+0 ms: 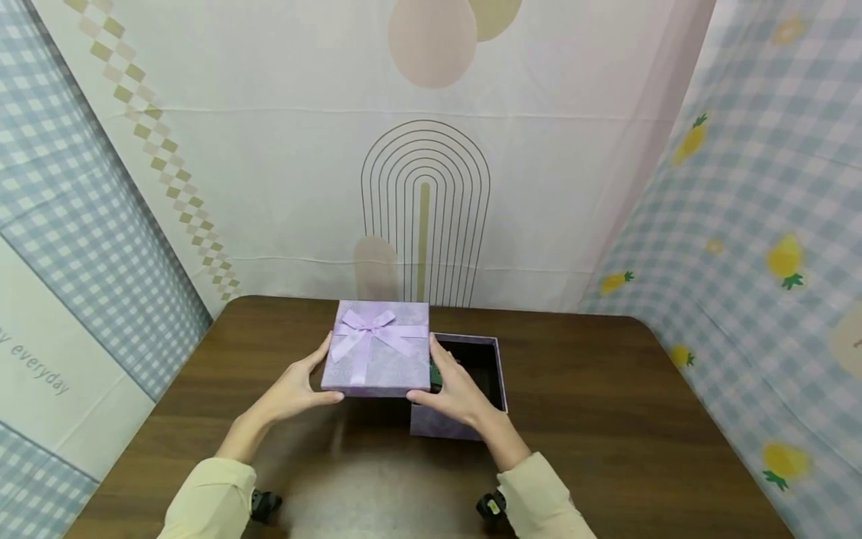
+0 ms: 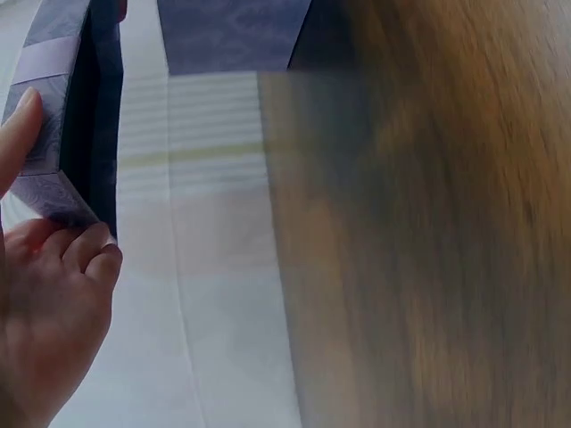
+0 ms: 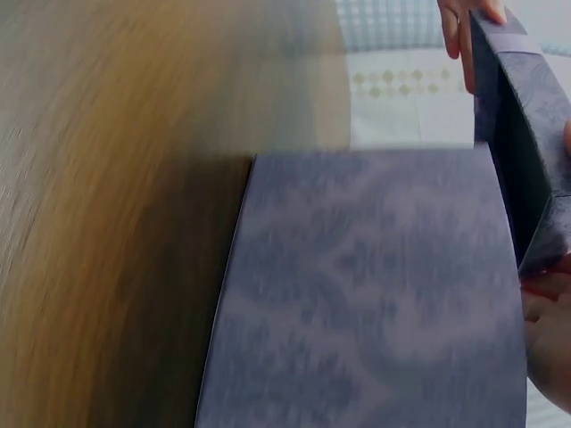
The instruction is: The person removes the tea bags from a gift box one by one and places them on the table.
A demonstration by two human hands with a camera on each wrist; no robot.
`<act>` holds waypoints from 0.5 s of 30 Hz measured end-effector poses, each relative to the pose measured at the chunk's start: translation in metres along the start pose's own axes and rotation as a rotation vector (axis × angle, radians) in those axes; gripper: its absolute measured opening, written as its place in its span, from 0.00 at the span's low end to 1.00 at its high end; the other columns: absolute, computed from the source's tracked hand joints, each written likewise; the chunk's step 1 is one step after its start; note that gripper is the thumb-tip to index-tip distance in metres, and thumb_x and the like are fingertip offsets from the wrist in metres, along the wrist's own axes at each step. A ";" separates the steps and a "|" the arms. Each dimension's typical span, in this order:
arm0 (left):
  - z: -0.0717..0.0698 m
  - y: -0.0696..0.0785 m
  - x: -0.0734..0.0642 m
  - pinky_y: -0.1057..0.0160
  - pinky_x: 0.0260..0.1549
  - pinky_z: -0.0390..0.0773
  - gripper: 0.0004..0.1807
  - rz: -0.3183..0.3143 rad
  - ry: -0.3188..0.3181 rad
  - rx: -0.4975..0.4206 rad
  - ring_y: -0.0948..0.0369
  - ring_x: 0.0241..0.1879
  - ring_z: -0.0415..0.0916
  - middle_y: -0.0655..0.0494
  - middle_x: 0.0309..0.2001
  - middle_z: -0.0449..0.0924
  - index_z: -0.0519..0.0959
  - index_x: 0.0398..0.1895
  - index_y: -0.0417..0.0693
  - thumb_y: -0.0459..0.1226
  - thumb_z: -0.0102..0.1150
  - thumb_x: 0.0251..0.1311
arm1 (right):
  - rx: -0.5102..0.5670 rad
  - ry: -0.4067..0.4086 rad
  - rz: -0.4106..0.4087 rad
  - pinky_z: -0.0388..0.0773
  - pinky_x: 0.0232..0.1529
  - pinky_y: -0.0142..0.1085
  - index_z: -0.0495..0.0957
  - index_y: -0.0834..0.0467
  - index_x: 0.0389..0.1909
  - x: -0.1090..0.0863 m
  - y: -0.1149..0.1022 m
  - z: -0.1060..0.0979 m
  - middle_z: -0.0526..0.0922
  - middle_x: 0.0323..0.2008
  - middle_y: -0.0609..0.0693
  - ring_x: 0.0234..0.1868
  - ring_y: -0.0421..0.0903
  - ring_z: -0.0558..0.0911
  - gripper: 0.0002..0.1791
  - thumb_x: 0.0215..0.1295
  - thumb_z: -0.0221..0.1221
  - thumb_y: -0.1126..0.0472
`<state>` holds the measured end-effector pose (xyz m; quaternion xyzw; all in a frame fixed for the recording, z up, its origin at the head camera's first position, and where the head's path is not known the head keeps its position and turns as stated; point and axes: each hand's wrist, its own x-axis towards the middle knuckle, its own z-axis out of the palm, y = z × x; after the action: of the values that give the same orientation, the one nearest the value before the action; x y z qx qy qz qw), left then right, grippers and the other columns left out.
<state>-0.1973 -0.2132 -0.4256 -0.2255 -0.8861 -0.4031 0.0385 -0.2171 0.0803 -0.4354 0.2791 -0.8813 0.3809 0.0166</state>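
One lilac gift-box lid (image 1: 377,359), ribbon-tied, held raised at ten o'clock of its matching open box (image 1: 446,422), which stands on a brown table (image 1: 606,427). Two hands, both gripping the lid: left hand (image 1: 291,389) at eight o'clock, right hand (image 1: 456,389) at four. One green item (image 1: 435,377), partly hidden, inside the box. Step in hand, as judged: carrying the lid beside the box, whether removing or replacing unclear. Next move calls for an even two-handed hold, lid kept level, box walls undisturbed.

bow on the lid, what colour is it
The bow is pale lilac, seen best in the head view.
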 end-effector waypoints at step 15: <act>-0.045 -0.019 -0.041 0.58 0.63 0.54 0.55 -0.122 -0.025 0.014 0.38 0.65 0.47 0.34 0.68 0.45 0.42 0.70 0.36 0.38 0.69 0.44 | -0.007 -0.114 0.005 0.49 0.67 0.47 0.37 0.65 0.70 0.024 -0.042 0.046 0.40 0.71 0.57 0.70 0.54 0.47 0.56 0.54 0.60 0.42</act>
<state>-0.1735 -0.2717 -0.4190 -0.1759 -0.9014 -0.3955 0.0045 -0.2080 0.0140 -0.4344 0.2981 -0.8828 0.3615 -0.0336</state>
